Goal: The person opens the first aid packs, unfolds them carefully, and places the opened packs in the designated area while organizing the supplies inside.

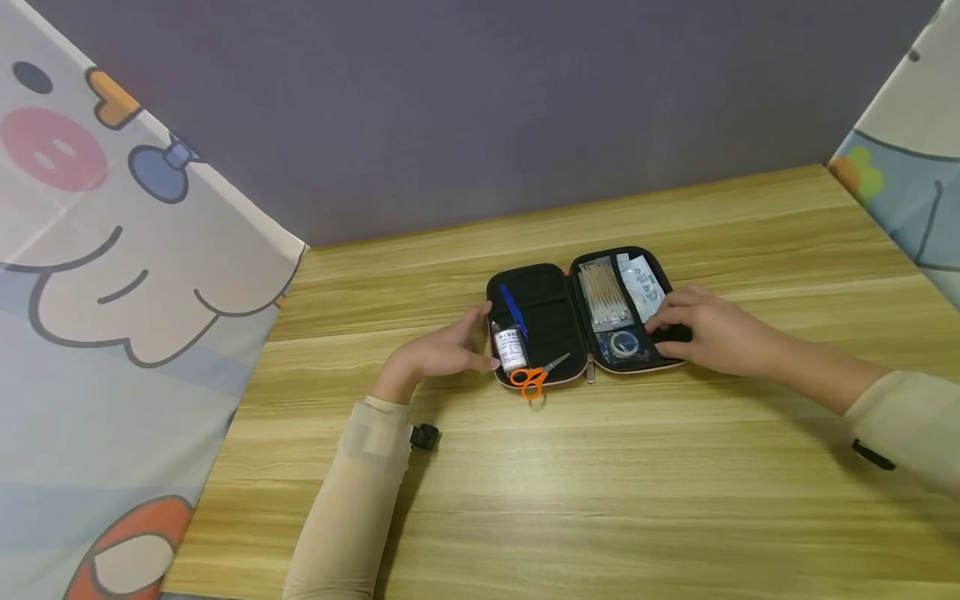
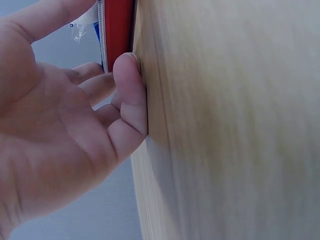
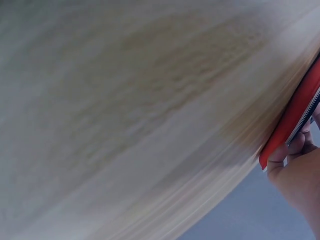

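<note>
Wood-grain surface [image 1: 525,483] stretches before us to a grey wall [image 1: 495,108]. On it we see the zip case [image 1: 555,333] opened flat, red outside and black within, presumably so that both halves stay in reach. In its left half, a white bottle [image 1: 510,350] lies against the outer side beside a blue tool [image 1: 513,311] too small to name surely. Orange scissors [image 1: 536,377] rest loosely across the near rim, handles jutting out, which we judge leaves them easy to lift and easy to knock off. In the right half, cotton swabs [image 1: 604,296], white packets [image 1: 643,287] and a tape roll [image 1: 622,344] lie in sections of their own, seemingly to stop them mixing.

Our left hand [image 1: 446,343] is loosely spread, thumb and fingers bracketing the case's left edge and touching it, without a firm grasp that we can make out. Our right hand [image 1: 716,335] is bent mostly closed, its fingers gripping the right edge; we take the pair as steadying the case. Some right fingertips are hidden.
</note>
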